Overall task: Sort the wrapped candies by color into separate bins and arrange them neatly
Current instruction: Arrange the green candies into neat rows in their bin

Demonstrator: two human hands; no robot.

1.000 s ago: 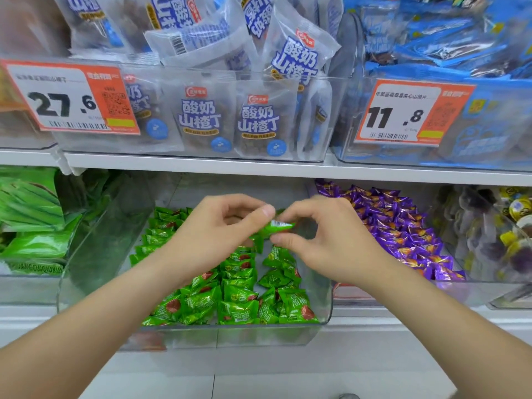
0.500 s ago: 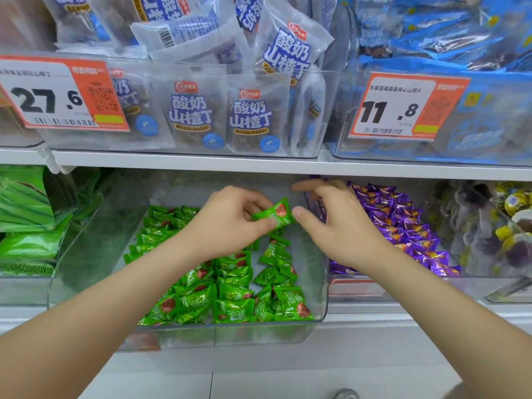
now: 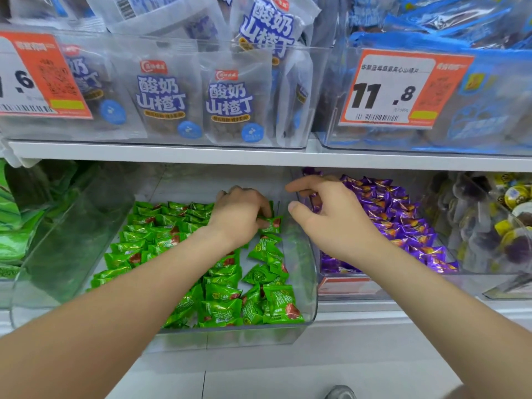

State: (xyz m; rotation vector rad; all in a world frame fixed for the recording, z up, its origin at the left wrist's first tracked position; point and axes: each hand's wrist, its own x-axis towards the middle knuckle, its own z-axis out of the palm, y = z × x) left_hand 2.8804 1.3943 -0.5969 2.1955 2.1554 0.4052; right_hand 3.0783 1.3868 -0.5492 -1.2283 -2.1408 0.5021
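A: Green foil-wrapped candy [image 3: 273, 223]?
B: Pinched at left hand [image 3: 240, 216] fingertips, against right wall of clear plastic bin [image 3: 305, 272]. Long axis points toward that wall.
A: Right hand [image 3: 334, 223]?
B: Just beyond the wall, fingers loosely spread, empty. Left is nearer.

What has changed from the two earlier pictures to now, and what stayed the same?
The right hand let go of the green candy that both hands pinched, and drew away to the right; it is now open in front of the purple candies. The left hand still pinches the candy and has lowered it into the green bin. The candies lying in both bins stayed as they were.
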